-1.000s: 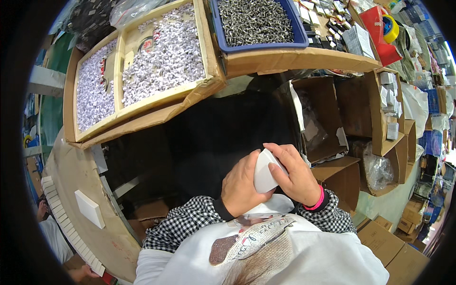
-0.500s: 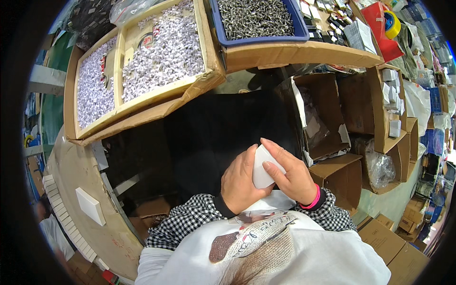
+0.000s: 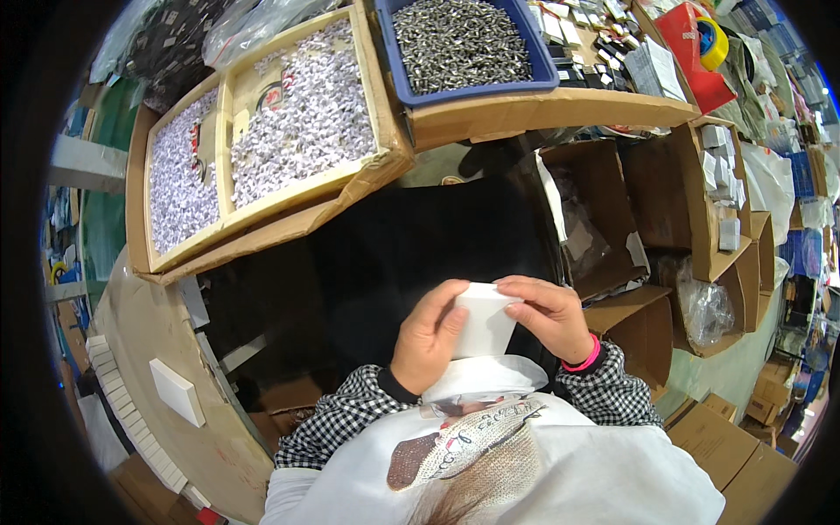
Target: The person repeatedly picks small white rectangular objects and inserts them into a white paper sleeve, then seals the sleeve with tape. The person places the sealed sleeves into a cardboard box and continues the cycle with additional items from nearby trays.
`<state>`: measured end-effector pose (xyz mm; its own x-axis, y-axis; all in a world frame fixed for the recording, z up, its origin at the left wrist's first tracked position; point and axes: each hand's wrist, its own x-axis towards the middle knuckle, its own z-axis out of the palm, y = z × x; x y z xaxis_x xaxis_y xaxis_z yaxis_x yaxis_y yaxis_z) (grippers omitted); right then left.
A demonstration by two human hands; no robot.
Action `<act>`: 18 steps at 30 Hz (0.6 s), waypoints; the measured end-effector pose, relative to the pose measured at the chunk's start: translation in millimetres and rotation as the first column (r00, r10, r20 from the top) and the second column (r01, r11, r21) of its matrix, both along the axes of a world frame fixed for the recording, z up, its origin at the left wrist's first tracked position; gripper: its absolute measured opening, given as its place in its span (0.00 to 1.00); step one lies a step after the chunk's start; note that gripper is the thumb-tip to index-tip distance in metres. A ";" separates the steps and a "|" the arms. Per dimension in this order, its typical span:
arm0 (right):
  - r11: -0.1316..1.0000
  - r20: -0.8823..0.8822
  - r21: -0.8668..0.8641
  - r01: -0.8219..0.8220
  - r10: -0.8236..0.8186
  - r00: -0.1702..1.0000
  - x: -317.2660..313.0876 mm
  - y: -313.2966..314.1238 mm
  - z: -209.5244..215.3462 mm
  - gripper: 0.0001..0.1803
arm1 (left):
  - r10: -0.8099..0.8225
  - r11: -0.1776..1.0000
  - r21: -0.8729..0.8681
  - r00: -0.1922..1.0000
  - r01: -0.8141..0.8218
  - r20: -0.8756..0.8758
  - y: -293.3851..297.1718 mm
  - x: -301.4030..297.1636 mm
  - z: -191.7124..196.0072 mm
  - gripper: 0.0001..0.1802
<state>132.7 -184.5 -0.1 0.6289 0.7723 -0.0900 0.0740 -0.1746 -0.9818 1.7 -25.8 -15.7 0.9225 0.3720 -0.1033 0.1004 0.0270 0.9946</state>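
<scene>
White blocky box (image 3: 484, 325): up in front of the person's chest, right between both hands
Left hand (image 3: 424, 341): fingers gripping the box's left side, thumb against it
Right hand (image 3: 553, 322): fingers gripping the top right corner, pink band (image 3: 582, 354) on that wrist
Beige bench (image 3: 131, 319): off to the left, with a flat white square box (image 3: 177, 392) lying on it and a row of small white boxes (image 3: 136, 420) along its outer edge
Pale wooden tray (image 3: 225, 144): split in two, loads of tiny white pieces (image 3: 306, 114) in both halves
Blue plastic bin (image 3: 481, 93): just right of the tray, full of little shiny metal bits (image 3: 459, 44)
Brown cardboard boxes (image 3: 652, 206): over on the right, one with a crumpled clear plastic bag (image 3: 704, 311)
</scene>
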 end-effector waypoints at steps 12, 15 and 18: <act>0.976 -0.241 0.192 -0.107 0.152 0.959 -4.5 -6.3 -15.3 0.12 | -0.139 0.971 -0.172 0.975 0.169 0.173 2.7 4.8 -14.4 0.11; 0.983 -0.032 0.129 -0.133 0.138 0.990 13.5 -5.8 1.1 0.12 | -0.146 0.966 -0.186 0.972 0.180 0.183 -0.9 8.6 -15.8 0.12; 0.991 0.125 0.069 0.117 -0.125 0.984 59.2 -20.2 29.5 0.08 | -0.127 0.953 -0.253 0.978 0.167 0.168 -4.3 8.4 -14.6 0.09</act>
